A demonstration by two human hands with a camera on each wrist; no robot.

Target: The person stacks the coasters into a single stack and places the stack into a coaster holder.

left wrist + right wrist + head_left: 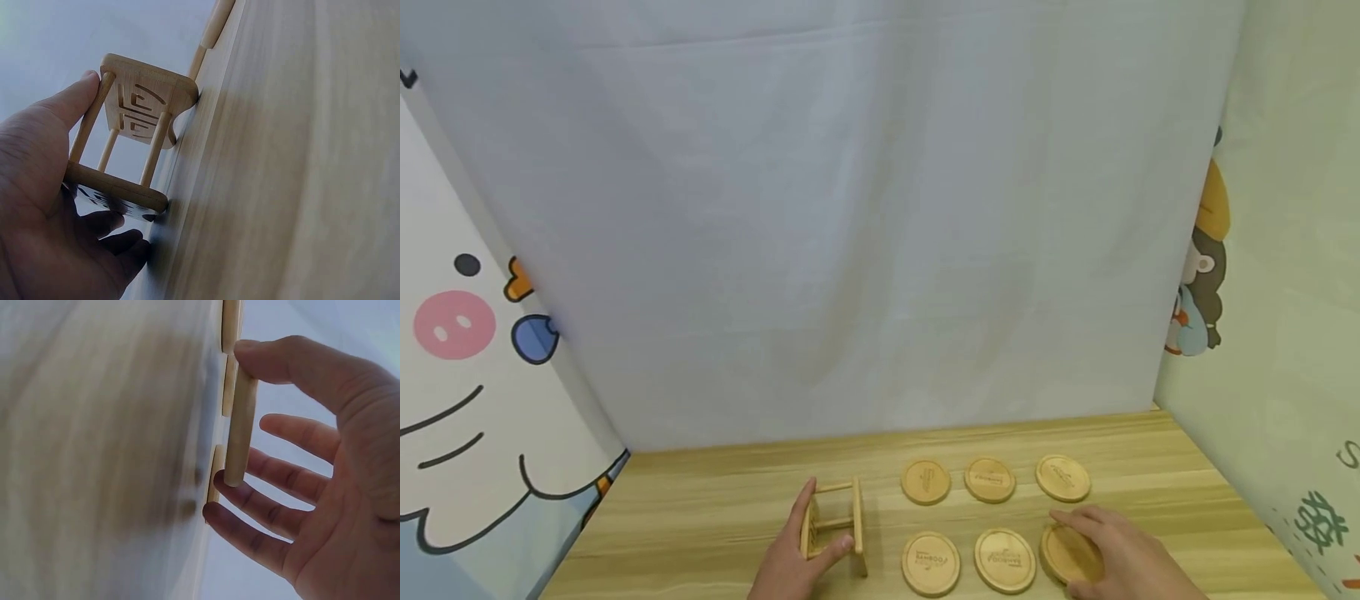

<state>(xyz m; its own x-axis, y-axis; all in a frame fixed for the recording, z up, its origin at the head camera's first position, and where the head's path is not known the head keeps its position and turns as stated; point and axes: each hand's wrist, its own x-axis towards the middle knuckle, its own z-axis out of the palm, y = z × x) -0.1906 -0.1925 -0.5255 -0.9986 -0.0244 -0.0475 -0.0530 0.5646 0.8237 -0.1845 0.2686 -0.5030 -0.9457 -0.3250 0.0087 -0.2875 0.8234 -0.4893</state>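
My left hand (792,560) grips a small wooden coaster holder (859,527), its thumb on one side and fingers on the other. In the left wrist view, the holder (150,94) shows two end plates with cut-out patterns, joined by round rods. My right hand (1127,557) holds a round wooden coaster (1066,552) by its edge at the near right of the group. Seen from the right wrist, this coaster (240,428) is edge-on between thumb and fingertips, slightly tilted against the tabletop.
Three coasters lie in a back row: left (926,482), middle (989,480) and right (1063,477). Two more, one left (931,564) and one right (1005,560), lie in front, with engraved marks. Behind the wooden table (715,500) hangs a pale curtain (880,250).
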